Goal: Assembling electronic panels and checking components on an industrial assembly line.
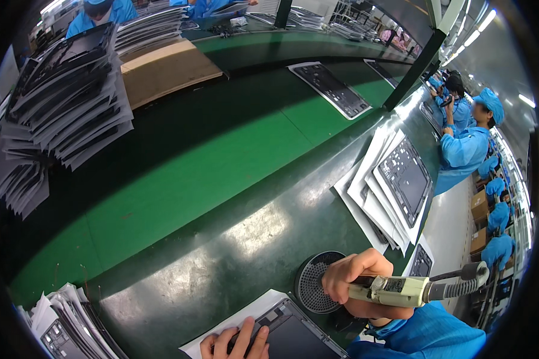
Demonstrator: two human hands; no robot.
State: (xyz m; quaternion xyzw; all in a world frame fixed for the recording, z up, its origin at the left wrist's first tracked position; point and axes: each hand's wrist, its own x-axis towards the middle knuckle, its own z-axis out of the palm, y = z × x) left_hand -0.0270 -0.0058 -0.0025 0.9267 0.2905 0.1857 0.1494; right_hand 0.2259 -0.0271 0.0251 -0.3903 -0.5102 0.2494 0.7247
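My right hand (362, 281) is closed around a cream-coloured handheld tool (401, 291) with a grey ribbed hose at its rear end. Its front end is hidden behind my fingers. Just left of that hand, partly covered by it, is a round black dish-like thing (317, 287) with a perforated face. At the lower edge, my left hand (236, 344) rests with spread fingers on the upper left part of a dark tablet housing (299, 335). A white sheet (221, 335) lies under the housing, which the picture's lower rim cuts off.
Housings interleaved with paper (395, 185) are stacked at right; another stack (72, 326) stands lower left. Tall stacks (72, 102) rise far left beside a brown board (167, 72). A single housing (329, 90) lies on the green belt (179, 173). A dark post (416, 69) stands near co-workers (467, 143) in blue.
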